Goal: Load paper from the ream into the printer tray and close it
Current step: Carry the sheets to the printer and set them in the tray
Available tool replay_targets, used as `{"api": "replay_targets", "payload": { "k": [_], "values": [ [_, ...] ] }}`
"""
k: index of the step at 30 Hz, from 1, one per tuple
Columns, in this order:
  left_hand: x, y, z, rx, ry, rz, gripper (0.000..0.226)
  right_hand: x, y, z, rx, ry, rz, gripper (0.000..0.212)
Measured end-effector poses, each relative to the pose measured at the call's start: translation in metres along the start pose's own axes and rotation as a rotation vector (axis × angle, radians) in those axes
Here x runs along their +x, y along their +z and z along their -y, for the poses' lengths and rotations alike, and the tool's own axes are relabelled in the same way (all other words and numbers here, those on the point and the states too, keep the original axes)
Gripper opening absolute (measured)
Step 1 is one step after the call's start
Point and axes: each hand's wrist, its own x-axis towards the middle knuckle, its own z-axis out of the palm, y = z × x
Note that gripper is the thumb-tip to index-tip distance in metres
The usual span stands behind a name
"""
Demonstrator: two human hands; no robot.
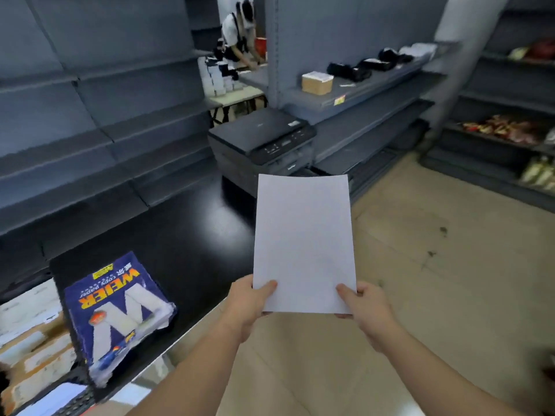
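Note:
I hold a stack of white paper [303, 241] upright in front of me, long side pointing away. My left hand [249, 304] grips its near left corner and my right hand [365, 310] grips its near right corner. The blue ream wrapper [117, 313], torn open with white sheets showing at its end, lies on the black counter [180, 241] to my left. The dark grey printer [264, 142] stands at the far end of that counter, beyond the paper's top edge. Its tray [306, 171] looks pulled out at the front, mostly hidden by the sheets.
Grey shelving [369, 88] runs behind and right of the printer, carrying a cardboard box [316, 82] and black items. Shelves with packaged goods [507, 130] stand at the right. Boxes [33, 349] sit at the lower left. A person [240, 34] works at a table far back. Tiled floor [420, 265] lies ahead.

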Motion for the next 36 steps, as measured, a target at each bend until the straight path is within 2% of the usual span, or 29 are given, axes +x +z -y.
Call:
{"api": "replay_targets", "payload": {
  "k": [4, 7, 18, 27, 36],
  "values": [
    [0.017, 0.044, -0.015, 0.107, 0.028, 0.205, 0.014, -0.017, -0.040, -0.007, 0.022, 0.052, -0.233, 0.027],
    [0.021, 0.080, -0.019, 0.209, 0.025, 0.313, 0.015, -0.033, -0.066, -0.019, 0.117, 0.075, -0.363, 0.024],
    [0.029, 0.236, -0.021, 0.370, 0.043, 0.541, 0.011, -0.035, -0.177, -0.052, 0.309, 0.146, -0.606, 0.019],
    [0.062, 0.385, -0.056, 0.408, 0.072, 0.570, 0.014, 0.050, -0.306, -0.047, 0.380, 0.146, -0.627, 0.018],
    [0.121, 0.481, -0.098, 0.333, 0.039, 0.574, 0.013, 0.149, -0.391, -0.015, 0.303, 0.122, -0.595, 0.017]
  ]
}}
